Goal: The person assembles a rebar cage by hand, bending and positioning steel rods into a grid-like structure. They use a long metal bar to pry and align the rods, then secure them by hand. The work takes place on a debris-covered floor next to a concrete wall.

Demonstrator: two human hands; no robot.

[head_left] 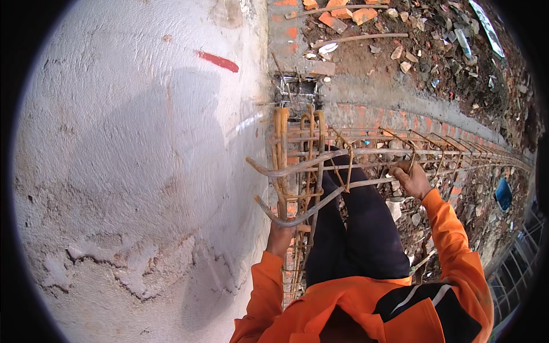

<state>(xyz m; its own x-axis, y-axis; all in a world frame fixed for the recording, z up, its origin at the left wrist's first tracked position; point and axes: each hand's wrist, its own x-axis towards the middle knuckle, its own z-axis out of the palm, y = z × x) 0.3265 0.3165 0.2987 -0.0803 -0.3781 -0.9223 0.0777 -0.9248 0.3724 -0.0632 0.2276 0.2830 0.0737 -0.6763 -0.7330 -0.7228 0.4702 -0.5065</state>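
Observation:
A long rebar cage (372, 152) runs from beside the wall off to the right, with square stirrups (350, 167) spaced along its bars. Two of its bars end in upward-bent hooks (269, 212) close to the wall. Rusty upright bars (281, 137) with curled tops stand among these ends. My right hand (412, 179) is closed around the near part of the cage, by a stirrup. Low beside the wall, my left hand (280, 237) is up against the rusty bars under the hooked end; its fingers are mostly hidden.
A rough plastered wall (143, 143) with a red mark fills the left side. Brick and mortar courses (394, 117) run under the cage. Broken bricks (343, 14), rubble and two loose rods lie at the far right. A blue object (503, 194) lies on the right.

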